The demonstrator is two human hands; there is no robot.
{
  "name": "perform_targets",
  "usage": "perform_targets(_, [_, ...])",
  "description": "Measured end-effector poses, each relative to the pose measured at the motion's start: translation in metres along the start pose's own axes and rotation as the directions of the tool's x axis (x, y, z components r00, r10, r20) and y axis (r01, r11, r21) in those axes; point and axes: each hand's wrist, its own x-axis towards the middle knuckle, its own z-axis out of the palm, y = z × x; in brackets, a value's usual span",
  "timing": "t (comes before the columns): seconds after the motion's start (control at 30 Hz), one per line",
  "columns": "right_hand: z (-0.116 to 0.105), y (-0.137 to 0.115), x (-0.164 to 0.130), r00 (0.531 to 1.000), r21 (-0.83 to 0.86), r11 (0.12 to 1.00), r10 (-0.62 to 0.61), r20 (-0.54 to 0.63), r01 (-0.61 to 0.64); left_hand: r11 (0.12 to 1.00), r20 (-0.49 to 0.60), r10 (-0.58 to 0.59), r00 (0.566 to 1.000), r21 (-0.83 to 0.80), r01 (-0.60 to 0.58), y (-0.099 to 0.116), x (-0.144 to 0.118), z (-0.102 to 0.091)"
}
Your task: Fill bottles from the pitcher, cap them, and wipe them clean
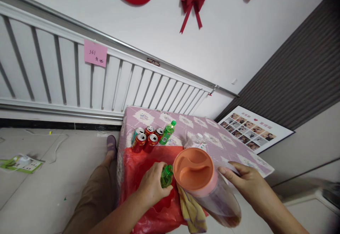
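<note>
Pitcher (209,188), clear plastic with orange lid, rests tilted against your right hand (247,182), whose open fingers touch its side, while your left hand (153,184) is closed around 1 green bottle (166,176); I judge both light, smooth, slippery.

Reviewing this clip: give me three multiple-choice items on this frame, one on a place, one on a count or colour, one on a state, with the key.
1. Where do the cans stand?
A. on the floor
B. at the table's far left, beside the upright green bottle
C. inside the pitcher

2. What colour is the pitcher lid?
A. orange
B. blue
C. white

3. What is the left hand doing?
A. lying flat and empty
B. gripping a can
C. gripping a small green bottle

Key: 1 B, they cluster beside that bottle; 2 A, the lid shows orange; 3 C, fingers wrap it while the right hand touches the clear pitcher.
</note>
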Motion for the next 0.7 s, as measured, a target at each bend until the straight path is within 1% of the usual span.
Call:
perform_targets(0.23, [-0.0011, -0.0028, 0.0003, 0.999, 0.027, 0.999, -0.036, -0.014, 0.036, 1.0, -0.012, 0.002, 1.0, -0.012, -0.002, 0.0001, 0.001, -0.0006])
perform_targets(0.4, [-0.0016, -0.0029, 0.0007, 1.0, 0.028, 1.0, -0.009, -0.017, 0.01, 1.0, 0.013, -0.011, 1.0, -0.002, 0.011, 0.0017, 0.0008, -0.0023])
perform_targets(0.5, [-0.0016, -0.002, 0.001, 1.0, 0.027, 1.0, -0.009, -0.004, 0.009, 1.0, 0.011, -0.005, 1.0, -0.004, 0.006, 0.0005, 0.0011, -0.0016])
perform_targets(0.63, [-0.002, -0.0023, 0.0018, 1.0, 0.018, 1.0, -0.001, -0.024, 0.001, 1.0, 0.004, -0.006, 1.0, -0.009, 0.006, -0.0008, 0.0015, -0.001])
perform_targets(0.7, [-0.0027, -0.0036, 0.002, 1.0, 0.035, 0.999, -0.011, 0.002, 0.011, 1.0, 0.002, -0.006, 1.0, -0.013, 0.006, -0.0002, 0.0015, -0.0016])
